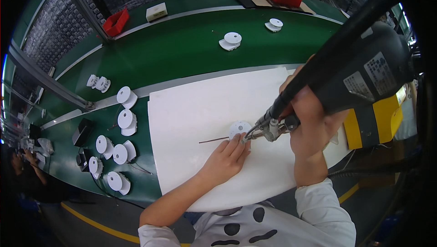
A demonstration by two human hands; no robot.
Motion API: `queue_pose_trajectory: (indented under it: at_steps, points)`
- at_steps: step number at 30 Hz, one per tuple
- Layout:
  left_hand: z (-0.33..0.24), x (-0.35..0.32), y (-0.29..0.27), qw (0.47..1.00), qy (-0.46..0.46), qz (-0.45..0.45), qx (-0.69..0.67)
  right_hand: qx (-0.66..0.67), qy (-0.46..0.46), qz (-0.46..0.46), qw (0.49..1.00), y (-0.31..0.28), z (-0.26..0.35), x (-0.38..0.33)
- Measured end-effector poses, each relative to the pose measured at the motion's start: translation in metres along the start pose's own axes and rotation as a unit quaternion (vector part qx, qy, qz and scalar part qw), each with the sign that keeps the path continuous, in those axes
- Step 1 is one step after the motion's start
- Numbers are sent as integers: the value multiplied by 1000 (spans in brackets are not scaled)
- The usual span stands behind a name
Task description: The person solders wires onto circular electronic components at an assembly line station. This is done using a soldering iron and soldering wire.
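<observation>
A white round plastic part [238, 127] lies on the white sheet [195, 106], with a thin dark wire reaching out to its left. My left hand [230, 158] holds this part at its near edge, fingers close together. Wrapped round a large dark power screwdriver [359, 71] is my right hand [314, 119]. The screwdriver's slim metal nose points down and left, its tip at the part's right side by my left fingertips. Whether the tip touches the part, I cannot tell.
Several white round parts [119, 182] with wires stand on the green table at left. More white parts [231, 40] sit on the green belt [182, 37] behind. Red bins [116, 22] and a white box [156, 12] line the far side. A yellow-and-black object [375, 122] stands at right. Another person works far left.
</observation>
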State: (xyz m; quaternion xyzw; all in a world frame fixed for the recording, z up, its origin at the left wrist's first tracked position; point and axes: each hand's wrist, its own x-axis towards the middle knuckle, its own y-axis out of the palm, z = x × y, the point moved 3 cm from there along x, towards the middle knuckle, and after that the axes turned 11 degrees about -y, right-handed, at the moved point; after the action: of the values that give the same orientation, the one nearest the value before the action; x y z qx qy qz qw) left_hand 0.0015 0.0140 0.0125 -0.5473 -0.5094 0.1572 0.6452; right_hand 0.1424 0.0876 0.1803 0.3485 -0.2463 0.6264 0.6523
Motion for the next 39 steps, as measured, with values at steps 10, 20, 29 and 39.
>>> queue_pose_trajectory:
  at_steps: [10,20,29,39]
  points:
    - [2,2,-4,996,16,-16,-81,225,32,-144,963,-10,3,5]
    - [-2,4,-10,997,18,-9,-74,108,-15,-133,985,-8,10,7]
    - [-1,1,-7,998,17,-10,-66,-3,-65,-2,998,0,5,6]
    - [-3,2,-10,998,18,8,-63,9,-7,-8,1000,6,1,2]
